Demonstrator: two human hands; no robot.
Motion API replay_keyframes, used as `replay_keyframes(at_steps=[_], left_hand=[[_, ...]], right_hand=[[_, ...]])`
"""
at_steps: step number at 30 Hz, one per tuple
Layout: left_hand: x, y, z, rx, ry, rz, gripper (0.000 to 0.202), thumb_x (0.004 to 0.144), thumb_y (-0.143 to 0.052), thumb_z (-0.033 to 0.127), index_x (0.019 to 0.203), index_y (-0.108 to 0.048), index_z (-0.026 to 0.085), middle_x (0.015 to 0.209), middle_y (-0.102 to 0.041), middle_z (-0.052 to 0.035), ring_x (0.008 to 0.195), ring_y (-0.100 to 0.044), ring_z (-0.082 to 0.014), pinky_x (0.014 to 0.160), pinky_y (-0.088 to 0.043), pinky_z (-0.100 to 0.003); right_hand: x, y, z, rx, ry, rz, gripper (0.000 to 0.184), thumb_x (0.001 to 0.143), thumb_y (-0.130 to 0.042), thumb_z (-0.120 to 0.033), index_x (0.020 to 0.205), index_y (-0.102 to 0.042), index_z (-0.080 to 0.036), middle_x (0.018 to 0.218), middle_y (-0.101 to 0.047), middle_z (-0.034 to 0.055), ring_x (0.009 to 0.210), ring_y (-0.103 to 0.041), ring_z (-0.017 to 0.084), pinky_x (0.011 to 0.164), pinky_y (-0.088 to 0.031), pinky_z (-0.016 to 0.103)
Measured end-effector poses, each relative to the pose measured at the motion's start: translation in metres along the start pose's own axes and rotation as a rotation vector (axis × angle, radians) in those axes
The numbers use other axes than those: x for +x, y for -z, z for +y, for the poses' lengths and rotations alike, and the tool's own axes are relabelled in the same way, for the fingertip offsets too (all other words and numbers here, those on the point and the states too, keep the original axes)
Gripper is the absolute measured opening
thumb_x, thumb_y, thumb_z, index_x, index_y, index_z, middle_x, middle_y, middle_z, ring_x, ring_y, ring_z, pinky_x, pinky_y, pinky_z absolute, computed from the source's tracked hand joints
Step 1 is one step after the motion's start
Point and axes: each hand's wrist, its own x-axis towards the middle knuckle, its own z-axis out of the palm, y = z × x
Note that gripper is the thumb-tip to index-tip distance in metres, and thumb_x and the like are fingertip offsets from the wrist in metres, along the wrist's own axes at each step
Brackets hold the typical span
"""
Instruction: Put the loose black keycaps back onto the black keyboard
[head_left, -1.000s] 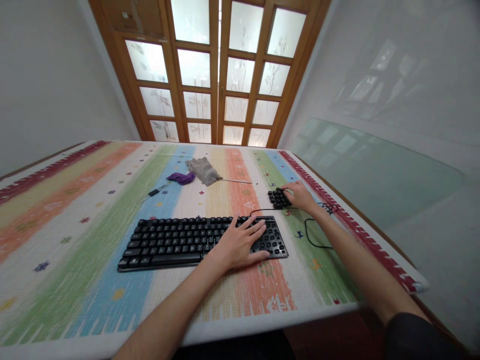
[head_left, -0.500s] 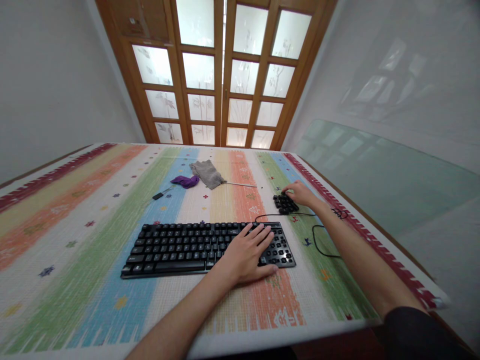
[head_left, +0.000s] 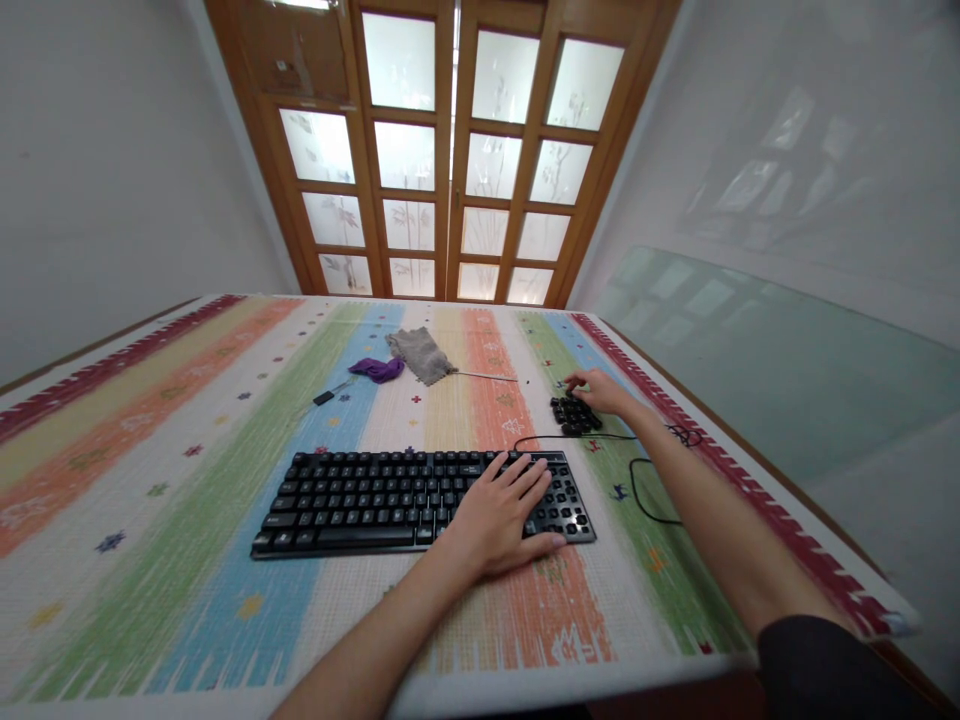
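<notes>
A black keyboard (head_left: 360,500) lies across the striped tablecloth in front of me. Its right end is stripped of keycaps, with bare key stems showing in the number pad. My left hand (head_left: 499,515) rests flat over the right part of the keyboard, fingers spread, thumb near its front edge. Beyond the keyboard's right corner, loose black keycaps (head_left: 574,415) lie grouped on the cloth. My right hand (head_left: 598,390) is at the far side of this group, thumb and fingers bent together on a keycap, partly hidden by the fingers.
A grey cloth (head_left: 420,353), a purple cloth (head_left: 377,370), a thin metal rod (head_left: 487,377) and a small black-handled tool (head_left: 324,397) lie farther back. The keyboard's black cable (head_left: 636,490) loops beneath my right forearm. A glass panel (head_left: 750,340) leans along the right wall.
The view has tilted slightly upward. My right hand stays at the keycaps, its fingers slightly shifted and more bent. My left hand keeps its place on the keyboard.
</notes>
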Motion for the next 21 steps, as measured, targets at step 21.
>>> replay_keyframes(at_steps=[21], left_hand=[[0.000, 0.005, -0.001, -0.089, 0.011, 0.076, 0.074, 0.093, -0.055, 0.051, 0.152, -0.030, 0.014, 0.159, -0.034, -0.0160, 0.148, -0.030, -0.0255, 0.121, -0.026, -0.046]], right_hand=[[-0.109, 0.013, -0.102, 0.557, 0.339, 0.006, 0.040, 0.089, -0.058, -0.022, 0.128, -0.050, -0.019, 0.095, -0.070, 0.0058, 0.076, -0.062, 0.016, 0.071, -0.053, 0.032]])
